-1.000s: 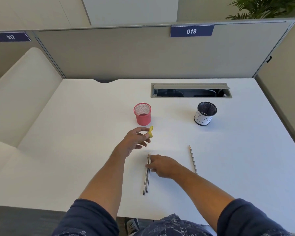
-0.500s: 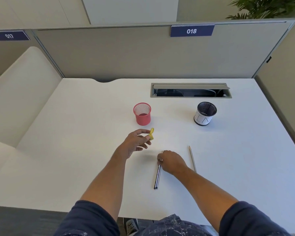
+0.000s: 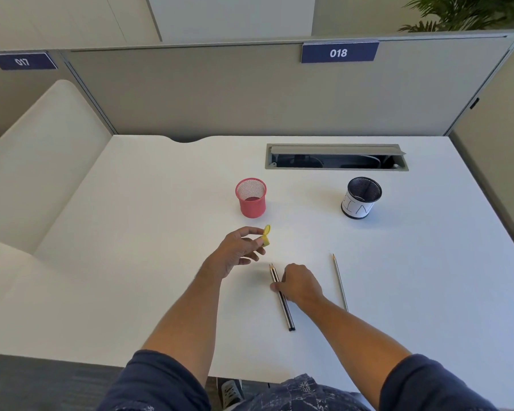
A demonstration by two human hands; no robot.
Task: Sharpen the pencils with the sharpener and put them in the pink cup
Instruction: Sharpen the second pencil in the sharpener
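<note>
My left hand (image 3: 238,250) pinches a small yellow sharpener (image 3: 266,236) with its lid flipped up, held above the desk just in front of the pink mesh cup (image 3: 251,197). My right hand (image 3: 298,283) grips two dark pencils (image 3: 284,304) that lie side by side on the white desk (image 3: 131,262), tips pointing away from me. A third pencil (image 3: 339,281), grey, lies loose to the right of that hand.
A black mesh cup with a white label (image 3: 360,197) stands at the back right. Behind it is an open cable slot (image 3: 336,158) in the desk. A grey partition closes the far edge; a white divider rises at the left.
My right hand has slid the two pencils to the right and turned them, and its fingers now curl round them. My left hand with the sharpener stayed nearly still.
</note>
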